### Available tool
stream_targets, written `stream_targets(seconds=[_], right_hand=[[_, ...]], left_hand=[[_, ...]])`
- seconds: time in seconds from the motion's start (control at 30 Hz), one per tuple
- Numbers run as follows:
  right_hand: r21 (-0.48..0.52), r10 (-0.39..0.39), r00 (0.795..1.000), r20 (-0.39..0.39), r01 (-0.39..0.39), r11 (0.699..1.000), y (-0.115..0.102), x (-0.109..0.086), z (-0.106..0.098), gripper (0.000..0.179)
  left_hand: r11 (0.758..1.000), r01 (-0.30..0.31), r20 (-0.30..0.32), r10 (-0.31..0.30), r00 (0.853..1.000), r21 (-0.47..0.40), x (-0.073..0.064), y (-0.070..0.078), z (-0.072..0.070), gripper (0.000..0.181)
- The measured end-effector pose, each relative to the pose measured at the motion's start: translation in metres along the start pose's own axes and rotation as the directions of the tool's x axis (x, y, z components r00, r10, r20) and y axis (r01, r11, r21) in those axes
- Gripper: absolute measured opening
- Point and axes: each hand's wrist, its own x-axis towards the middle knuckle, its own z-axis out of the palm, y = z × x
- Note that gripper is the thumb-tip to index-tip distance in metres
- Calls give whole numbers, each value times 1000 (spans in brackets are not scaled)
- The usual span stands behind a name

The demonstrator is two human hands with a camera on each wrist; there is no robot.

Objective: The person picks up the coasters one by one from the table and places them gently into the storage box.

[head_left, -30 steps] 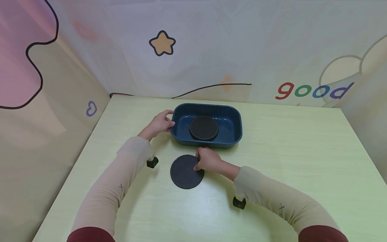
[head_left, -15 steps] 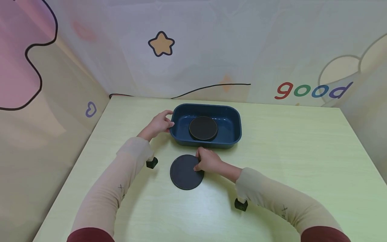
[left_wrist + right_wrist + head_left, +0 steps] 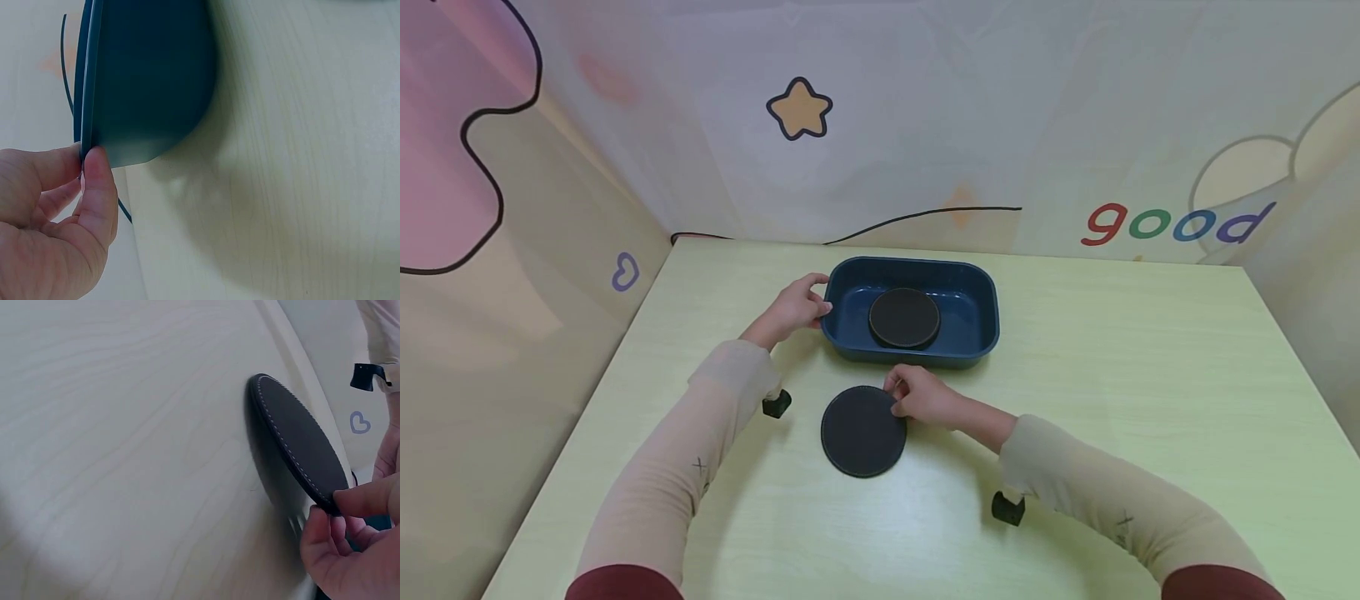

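A deep blue rectangular baking dish (image 3: 962,310) stands toward the back of the table. My left hand (image 3: 793,308) pinches its left rim between thumb and fingers, as the left wrist view shows close up at the rim (image 3: 89,81). Inside the dish lies a round black coaster (image 3: 905,317), maybe on a stack; its underside is hidden. In front of the dish, my right hand (image 3: 928,397) pinches the right edge of another round black coaster (image 3: 862,432). Stitching runs along that coaster's border (image 3: 300,437), and a shadow beneath it shows it held off the table.
The pale wooden table (image 3: 1120,375) extends left, right and forward of the dish. A printed cloth backdrop (image 3: 925,125) rises behind it, with another printed cloth at the left side. A small black block (image 3: 1008,508) hangs under the right wrist, and a similar one (image 3: 777,404) under the left.
The right hand has shifted slightly to the right, and the coaster it holds has come a little nearer and looks larger. The left hand and the dish have stayed in place.
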Motion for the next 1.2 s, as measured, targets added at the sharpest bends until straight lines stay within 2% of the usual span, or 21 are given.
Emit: stream_targets(seconds=[0.07,0.17,0.2,0.23,0.4,0.43,0.47,0.83,1.0,1.2], right_hand=[[86,14,999,44,-17,996,0,-2,-2,24],[159,17,996,89,-31,987,-2,-5,-5,24],[171,17,995,98,-34,985,-2,-6,-6,24],[178,17,994,104,-35,983,-3,-7,-8,24],[214,12,992,128,-39,976,-13,-13,-21,25],[219,10,991,133,-40,975,-16,-15,-25,26],[225,6,991,134,-37,974,-19,-16,-29,26],[324,22,997,75,-45,945,-45,-20,-71,24],[378,10,1000,21,-17,925,-48,-14,-86,25],[464,8,999,-44,14,886,-45,-5,-100,24]], left_hand=[[1000,-2,0,2,1000,-1,0,0,0,50],[1000,-2,0,2,1000,-3,0,0,0,49],[1000,-5,1,5,1000,-6,-1,0,0,49],[999,-36,2,36,999,-24,1,-3,-1,48],[999,-42,5,42,999,-33,3,-5,-1,48],[999,-38,4,38,999,-30,3,-5,-1,48],[1000,-7,2,7,1000,-12,2,-3,0,49],[1000,-19,-1,19,1000,13,-1,-2,-1,51],[1000,-22,-3,22,1000,13,0,-2,-1,50],[1000,-19,-1,19,1000,3,1,-2,0,50]])
